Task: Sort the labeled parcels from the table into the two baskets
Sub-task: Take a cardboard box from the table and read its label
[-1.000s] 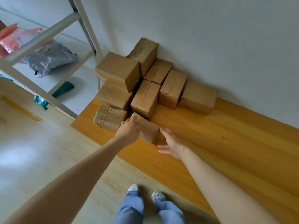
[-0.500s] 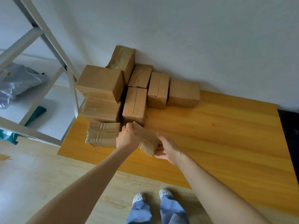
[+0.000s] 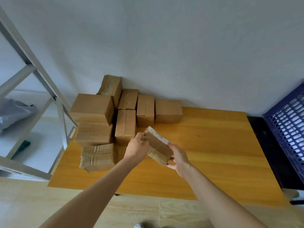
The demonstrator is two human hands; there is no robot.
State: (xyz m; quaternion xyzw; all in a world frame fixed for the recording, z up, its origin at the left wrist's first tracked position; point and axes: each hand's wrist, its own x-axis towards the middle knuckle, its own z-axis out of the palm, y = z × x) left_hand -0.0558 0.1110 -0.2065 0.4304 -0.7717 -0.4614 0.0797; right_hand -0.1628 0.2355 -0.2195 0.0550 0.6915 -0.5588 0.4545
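cardboard parcel held above table, left hand and right hand clasping its ends. next: read label, decide on blue basket at right.

Left hand and right hand gripping tilted parcel above table, boxes behind

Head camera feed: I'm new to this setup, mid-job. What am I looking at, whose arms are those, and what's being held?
No machine here: a person wears one wide-angle camera on the head, looking forward and down, so both bare arms are theirs. The left hand and right hand both grip a flat parcel, tilted over the wooden table, a white label along its upper edge. More cardboard boxes are piled against the wall at the table's far left. A blue slotted basket shows at the right edge; a metal shelf rack stands at left.
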